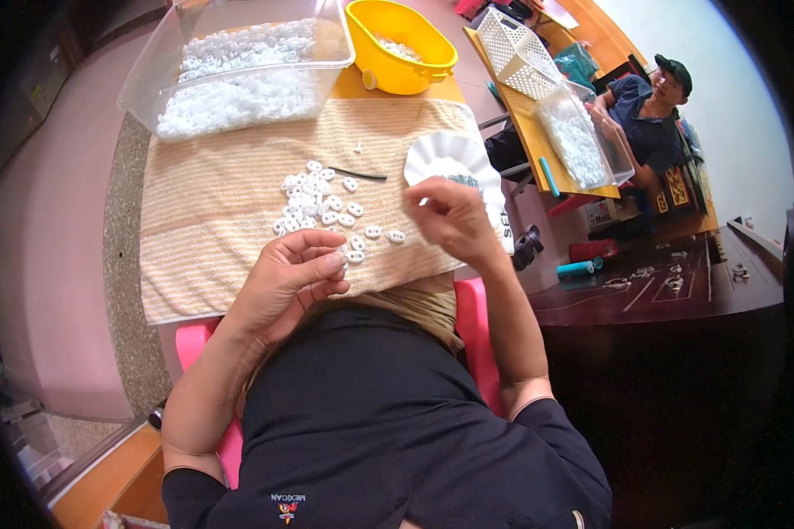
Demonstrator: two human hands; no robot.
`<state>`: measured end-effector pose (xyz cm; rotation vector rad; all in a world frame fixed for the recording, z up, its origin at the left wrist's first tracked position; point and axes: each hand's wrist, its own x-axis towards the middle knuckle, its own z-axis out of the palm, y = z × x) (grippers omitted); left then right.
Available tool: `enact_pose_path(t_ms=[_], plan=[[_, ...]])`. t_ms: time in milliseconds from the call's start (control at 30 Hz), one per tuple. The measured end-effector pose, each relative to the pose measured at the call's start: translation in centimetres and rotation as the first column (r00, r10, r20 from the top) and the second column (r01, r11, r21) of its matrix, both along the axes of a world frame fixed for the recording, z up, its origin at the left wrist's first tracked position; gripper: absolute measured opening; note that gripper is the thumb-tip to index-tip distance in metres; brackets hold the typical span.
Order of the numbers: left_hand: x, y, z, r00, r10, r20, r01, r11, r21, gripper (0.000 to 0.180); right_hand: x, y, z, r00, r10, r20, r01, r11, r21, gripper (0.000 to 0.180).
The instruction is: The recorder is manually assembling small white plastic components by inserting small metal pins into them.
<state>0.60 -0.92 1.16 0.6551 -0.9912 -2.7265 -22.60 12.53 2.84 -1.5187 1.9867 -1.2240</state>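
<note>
My left hand is closed in a pinch at the near edge of the towel, with a bit of a small white plastic piece showing at its fingertips. Beside it lies a loose pile of white oval pieces, each with two holes; several have strayed to the right. My right hand hovers by a white fluted dish, thumb and fingers drawn together; whatever they hold is too small to tell. Small dark greenish bits lie in the dish. A thin dark stick rests on the towel beyond the pile.
A striped tan towel covers the table. At the back stand a clear bin of white pieces and a yellow tub. Rightward, a person sits at another table with a clear bin. A dark board holds small metallic items.
</note>
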Motion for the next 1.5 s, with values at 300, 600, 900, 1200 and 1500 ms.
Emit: enact_pose_path(t_ms=[300, 600, 900, 1200, 1500], plan=[[-0.2, 0.4, -0.2, 1.000, 0.009, -0.022, -0.009, 1.000, -0.029, 0.017, -3.6, 1.2, -0.2, 0.855, -0.167, -0.491, 0.275, 0.949, 0.156, 0.016], [-0.2, 0.4, -0.2, 1.000, 0.013, -0.017, -0.013, 0.999, -0.036, 0.017, -4.3, 1.1, -1.0, 0.826, -0.129, -0.549, 0.290, 0.932, 0.217, 0.018], [-0.3, 0.6, -0.2, 1.000, 0.004, -0.006, -0.004, 0.999, -0.042, 0.017, -4.0, 0.3, -0.5, 0.827, -0.120, -0.550, 0.265, 0.945, 0.191, 0.018], [-0.4, 0.8, -0.4, 1.000, -0.012, 0.001, 0.012, 0.999, -0.041, 0.017, -3.6, -0.4, 0.1, 0.827, -0.088, -0.556, 0.266, 0.932, 0.247, 0.017], [-0.4, 0.9, -0.3, 1.000, -0.016, 0.010, 0.017, 0.999, -0.047, 0.017, -3.8, -0.1, -0.4, 0.822, -0.087, -0.563, 0.239, 0.950, 0.201, 0.016]])
